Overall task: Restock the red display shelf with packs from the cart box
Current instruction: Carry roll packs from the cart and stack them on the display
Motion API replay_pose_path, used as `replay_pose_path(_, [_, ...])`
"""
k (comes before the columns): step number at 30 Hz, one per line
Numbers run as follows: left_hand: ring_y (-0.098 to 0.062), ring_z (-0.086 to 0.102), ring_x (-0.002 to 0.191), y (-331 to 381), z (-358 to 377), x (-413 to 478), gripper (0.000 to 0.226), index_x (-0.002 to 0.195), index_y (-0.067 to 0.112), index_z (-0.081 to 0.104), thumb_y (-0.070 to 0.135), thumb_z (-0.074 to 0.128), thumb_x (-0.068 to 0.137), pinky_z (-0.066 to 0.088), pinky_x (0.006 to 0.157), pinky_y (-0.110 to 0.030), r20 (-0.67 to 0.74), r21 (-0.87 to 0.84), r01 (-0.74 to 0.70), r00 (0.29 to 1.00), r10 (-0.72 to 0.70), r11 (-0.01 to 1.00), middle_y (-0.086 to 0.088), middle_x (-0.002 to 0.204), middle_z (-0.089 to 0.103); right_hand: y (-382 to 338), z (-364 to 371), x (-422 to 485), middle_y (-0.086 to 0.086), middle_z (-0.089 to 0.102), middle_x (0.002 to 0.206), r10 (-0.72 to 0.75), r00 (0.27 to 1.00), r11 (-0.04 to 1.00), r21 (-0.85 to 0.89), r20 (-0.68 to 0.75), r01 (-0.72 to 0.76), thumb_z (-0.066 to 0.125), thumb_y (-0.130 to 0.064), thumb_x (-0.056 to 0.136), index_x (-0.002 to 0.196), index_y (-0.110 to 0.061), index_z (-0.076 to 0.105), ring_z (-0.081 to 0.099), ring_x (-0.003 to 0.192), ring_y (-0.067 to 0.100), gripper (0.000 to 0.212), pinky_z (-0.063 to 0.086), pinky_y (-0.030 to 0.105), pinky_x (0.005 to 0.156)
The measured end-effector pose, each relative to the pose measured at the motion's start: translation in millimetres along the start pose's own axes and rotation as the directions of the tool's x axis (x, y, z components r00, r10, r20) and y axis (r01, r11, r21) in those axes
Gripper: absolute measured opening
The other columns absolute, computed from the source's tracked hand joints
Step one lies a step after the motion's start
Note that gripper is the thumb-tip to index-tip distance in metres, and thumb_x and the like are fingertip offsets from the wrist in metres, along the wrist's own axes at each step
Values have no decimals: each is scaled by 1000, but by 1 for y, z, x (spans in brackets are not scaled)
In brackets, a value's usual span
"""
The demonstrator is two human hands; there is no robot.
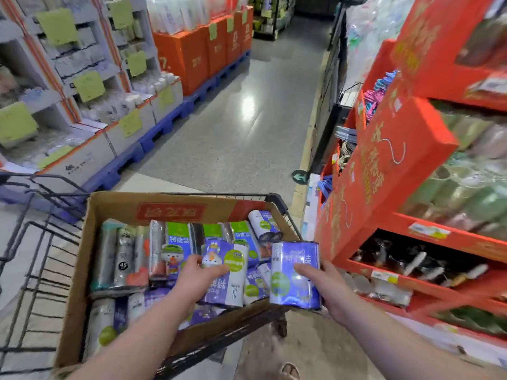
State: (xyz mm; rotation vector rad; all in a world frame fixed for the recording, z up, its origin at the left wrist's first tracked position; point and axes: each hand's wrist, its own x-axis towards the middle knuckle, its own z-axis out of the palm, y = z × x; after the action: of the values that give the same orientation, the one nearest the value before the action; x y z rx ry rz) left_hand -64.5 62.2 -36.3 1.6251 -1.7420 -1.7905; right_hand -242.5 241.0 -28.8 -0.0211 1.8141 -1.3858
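While the right hand (327,287) holds a purple pack (295,275) just outside the cart box's (115,207) right edge, its thumb lies across the printed front and its fingers wrap behind. The left hand (196,278) takes a second pack (226,278) inside the box, on top of the other packs (175,242) near that same edge. Both grips are closed round their packs, neither spread wide.

These look like film-wrapped bundles of rolls: probably light, fairly firm across the rolls, with a glossy skin that could slide in the palm. The safest hold seems to be round the middle, thumb opposite fingers, rather than by loose film at an end.

More packs fill the box, some lying flat, some on end along its far wall. The box sits in a wire cart (277,200). To the right of the box, beyond the held pack, stands the red display shelf (384,171), its tiers blurred. Past the box's far wall runs the aisle floor (233,127).
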Motion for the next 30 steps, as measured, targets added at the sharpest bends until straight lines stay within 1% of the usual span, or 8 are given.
replay_pose_path(4, [-12, 57, 75, 21, 54, -14, 62, 121, 7, 47, 21, 82, 72, 44, 61, -25, 134, -73, -66, 988, 75, 995, -6, 99, 58, 7, -60, -25, 14, 71, 104, -37, 995, 998, 47, -97, 42, 77, -20, 77, 115, -8, 57, 71, 87, 32, 44, 59, 45, 73])
replay_pose_path(7, [-17, 63, 71, 34, 101, -29, 60, 118, 3, 48, 16, 82, 71, 49, 59, -27, 253, -100, -51, 965, 74, 994, -7, 91, 64, 18, -110, -44, 15, 73, 101, -33, 984, 992, 111, -178, 54, 74, -16, 80, 116, -8, 57, 72, 86, 33, 40, 59, 47, 75])
replay_pose_path(10, [-14, 60, 65, 50, 155, -56, 39, 109, 7, 50, 7, 75, 79, 48, 46, -18, 331, -73, -115, 934, 132, 991, -3, 82, 62, 29, -164, -68, 16, 73, 98, -48, 959, 979, 179, -279, 101, 71, -12, 82, 112, -7, 58, 72, 83, 33, 33, 59, 44, 72])
replay_pose_path(16, [-26, 67, 75, 76, 290, -132, 56, 98, 9, 52, 19, 83, 53, 56, 71, -36, 526, -16, -191, 833, 171, 981, -14, 92, 68, 59, -298, -123, 15, 73, 95, -34, 891, 942, 284, -453, 180, 70, -11, 83, 110, -6, 58, 70, 83, 34, 29, 57, 49, 81])
replay_pose_path(20, [-18, 65, 67, 82, 391, -187, 33, 97, 9, 52, 10, 78, 77, 52, 55, -26, 622, 26, -269, 759, 195, 963, -8, 87, 67, 81, -392, -164, 18, 73, 96, -24, 854, 920, 322, -520, 222, 71, -11, 82, 111, -3, 57, 71, 82, 36, 33, 58, 46, 75])
replay_pose_path(24, [-25, 69, 79, 84, 472, -235, 63, 107, 6, 55, 26, 84, 55, 55, 65, -29, 696, 55, -331, 690, 202, 942, -12, 97, 69, 97, -467, -202, 16, 73, 96, -18, 806, 901, 340, -591, 270, 78, -17, 75, 113, -5, 57, 72, 81, 33, 45, 59, 44, 70])
replay_pose_path(28, [-19, 66, 67, 80, 531, -273, 47, 110, 2, 49, 9, 80, 74, 50, 45, -21, 752, 72, -324, 639, 162, 943, -13, 92, 67, 103, -524, -233, 12, 73, 97, -20, 757, 891, 331, -653, 309, 73, -18, 81, 109, -10, 56, 72, 78, 29, 33, 59, 39, 67])
replay_pose_path(30, [-20, 69, 67, 79, 557, -282, 59, 116, -1, 50, 12, 84, 69, 51, 47, -23, 784, 86, -331, 604, 141, 940, -16, 96, 70, 103, -546, -242, 12, 73, 97, -24, 734, 883, 330, -678, 334, 72, -18, 82, 108, -10, 56, 72, 78, 28, 32, 59, 37, 66])
